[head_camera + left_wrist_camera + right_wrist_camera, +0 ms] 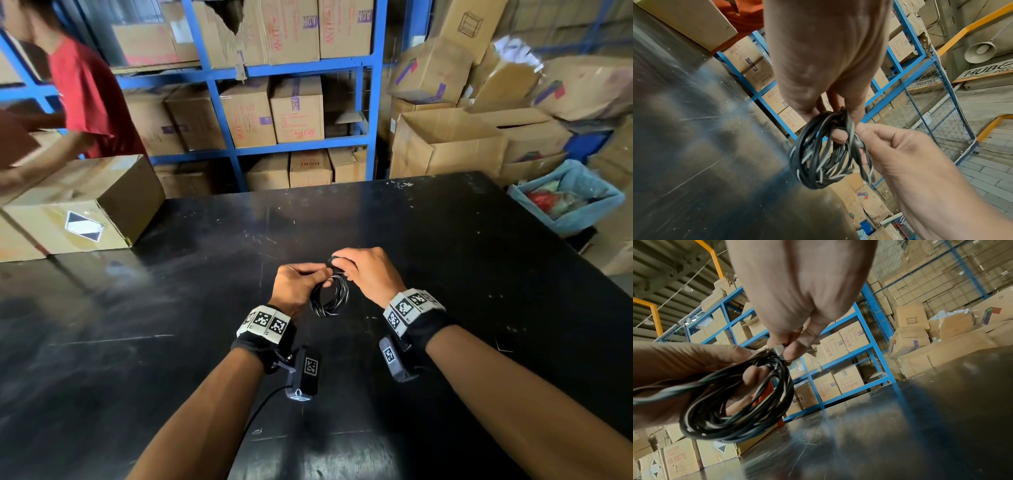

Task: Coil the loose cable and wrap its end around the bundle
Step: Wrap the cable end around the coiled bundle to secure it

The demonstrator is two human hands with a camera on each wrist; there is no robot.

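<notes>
Lower centre of the head view: 2 forearms with marker bands reach forward over the black table (445, 240). Just above frame centre the hands meet, with the cable bundle (329, 297) hanging between them, clear of the table surface.

The left hand (297, 285) grips the top of the bundle; the left wrist view shows 1 finger hooked through the loops and the others closed over them. The bundle itself is a tight round coil of black cable with pale streaks, several turns deep. The right hand (368, 272) pinches a short stretch of cable end (779, 350) at the top of the coil, thumb and fingertips closed on it, touching the left hand's hold.

Judgement: coiling looks finished and no long loose run is visible. The step in hand appears to be the wrap of the end around the bundle. How many wrap turns exist cannot be told.

Next move calls for the right hand to pass the end through or around the coil under tension while the left hand keeps the loops together.

Left of frame: a cardboard box (85, 209) on the table. Behind it, a person in a red shirt (82, 92). Upper frame: blue shelving (301, 68) with cartons.
</notes>
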